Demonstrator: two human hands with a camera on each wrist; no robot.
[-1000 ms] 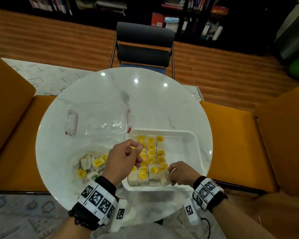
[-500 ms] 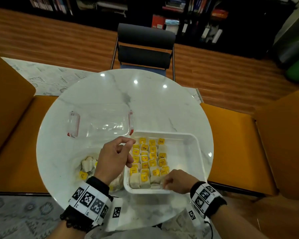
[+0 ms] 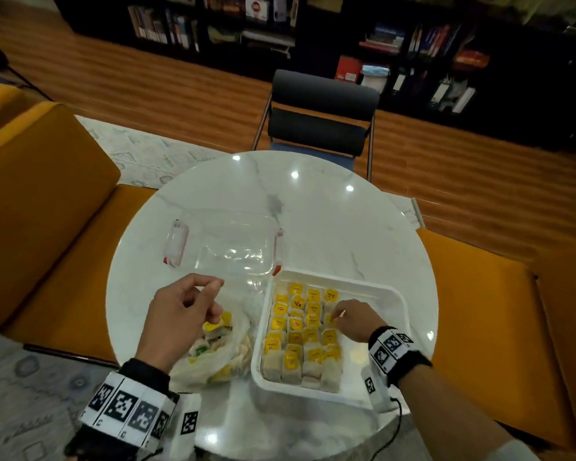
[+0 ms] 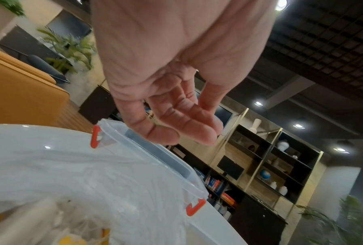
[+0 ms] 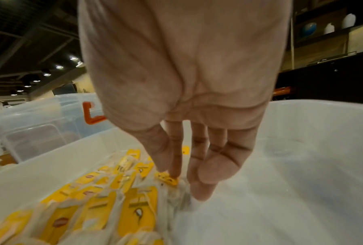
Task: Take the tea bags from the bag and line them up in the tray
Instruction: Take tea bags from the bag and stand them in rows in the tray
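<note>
Pinching a yellow tea-bag tag with the right hand at the right end of the rows filling the white tray by the tabletop's near edge. Hovering empty, fingers loosely curled, the left hand above the clear bag of tea bags left of the tray. Sitting behind, a clear lidded box.

- Round white marble tabletop
- Clear lidded container with red latches sat on it, left of centre
- Dark chair at far side
- Orange benches flanked both sides
- Bookshelves along back wall
</note>
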